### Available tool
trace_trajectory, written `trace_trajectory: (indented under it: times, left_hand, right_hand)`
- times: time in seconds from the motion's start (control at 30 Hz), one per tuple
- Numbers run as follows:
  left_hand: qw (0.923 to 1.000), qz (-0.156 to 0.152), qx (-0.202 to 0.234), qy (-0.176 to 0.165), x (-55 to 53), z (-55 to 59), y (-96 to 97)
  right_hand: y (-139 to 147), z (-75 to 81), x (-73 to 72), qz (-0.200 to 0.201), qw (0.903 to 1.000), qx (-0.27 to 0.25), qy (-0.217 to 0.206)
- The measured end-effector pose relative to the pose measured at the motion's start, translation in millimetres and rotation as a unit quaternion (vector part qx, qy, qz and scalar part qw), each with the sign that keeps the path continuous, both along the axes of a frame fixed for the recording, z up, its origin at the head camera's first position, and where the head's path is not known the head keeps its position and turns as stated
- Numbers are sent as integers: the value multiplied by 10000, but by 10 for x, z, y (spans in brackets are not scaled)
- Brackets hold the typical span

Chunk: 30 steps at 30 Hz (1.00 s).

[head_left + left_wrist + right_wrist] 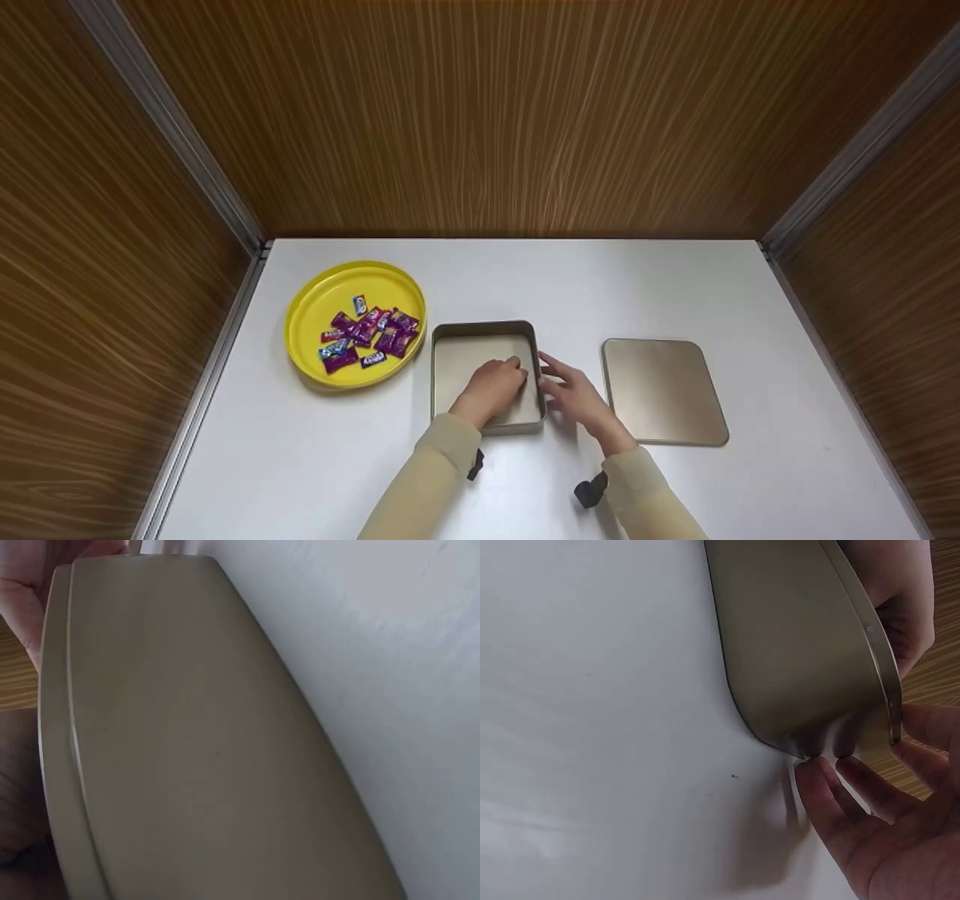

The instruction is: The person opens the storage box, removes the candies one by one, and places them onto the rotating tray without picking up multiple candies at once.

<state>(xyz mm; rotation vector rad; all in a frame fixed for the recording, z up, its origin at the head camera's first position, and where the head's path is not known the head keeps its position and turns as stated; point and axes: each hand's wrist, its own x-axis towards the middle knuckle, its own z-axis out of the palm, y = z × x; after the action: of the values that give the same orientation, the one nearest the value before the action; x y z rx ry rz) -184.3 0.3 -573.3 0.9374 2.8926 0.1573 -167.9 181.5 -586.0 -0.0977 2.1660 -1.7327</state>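
Note:
A square, shallow metal tin (487,430) without a cover stands in the middle of the white table. My left hand (491,391) reaches down inside it with bent fingers; the tin's wall (217,727) blocks most of that hand in the left wrist view, and whatever may be between its fingertips is hidden. Outside the tin, on its right side, is my right hand (576,396). Its spread, gently bent fingers (881,791) touch the outer wall and rim near a rounded corner, without closing round it.
To the left, a round yellow tray (300,330) bears several small wrapped candies (367,330), mostly purple with some blue and red. A flat square metal lid (664,394) lies to the right of the tin. Wood-patterned panels (480,120) stand behind and on both sides of the table.

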Motion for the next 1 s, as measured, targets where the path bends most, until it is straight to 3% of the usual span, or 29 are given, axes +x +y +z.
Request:
trace_trajectory:
  times: [0.17,0.63,0.8,1.0]
  left_hand:
    - [9999,107,-28,-21,22,14,-73]
    - [9982,202,-81,567,61,-40,-166]
    - [9985,251,219,436,45,-57,-189]
    - [9986,209,370,329,32,-69,-218]
  right_hand:
    - [15,-36,-1,72,9999,64,-35]
    - [71,-78,28,169,9989,-389,-222]
    - [42,36,68,192,9989,-382,-196]
    - [74,-62,44,284,9980,-527,-209]
